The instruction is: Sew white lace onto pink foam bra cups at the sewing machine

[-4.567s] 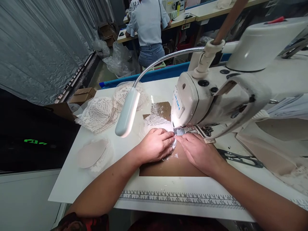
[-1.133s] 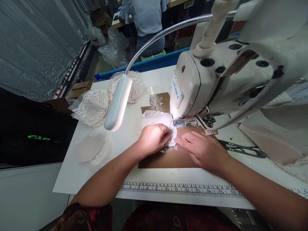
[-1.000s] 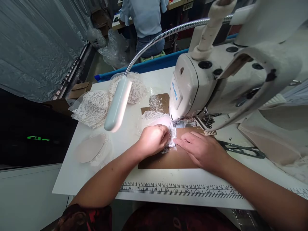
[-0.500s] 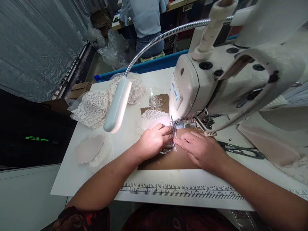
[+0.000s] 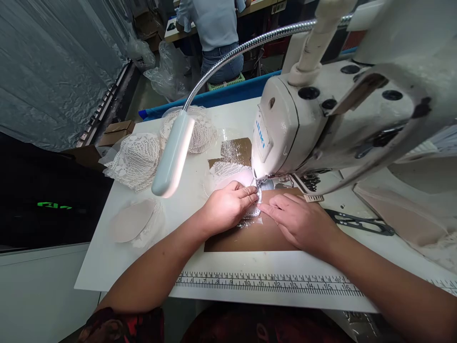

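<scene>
Lace piece (image 5: pixel 233 177), one: under left hand (image 5: pixel 228 202), fingers together; edge runs front-to-back; right hand (image 5: pixel 300 216), index at edge; any pinch indiscernible.

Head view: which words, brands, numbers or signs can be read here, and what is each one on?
"JUKI": in blue, on the sewing machine.
"6", "7", "8", "9", "10", "12", "13", "14", "15": on the ruler strip; its smaller upper figures are too small to read reliably.
Unreadable: green characters on the black surface, and a small label in the background.
</scene>
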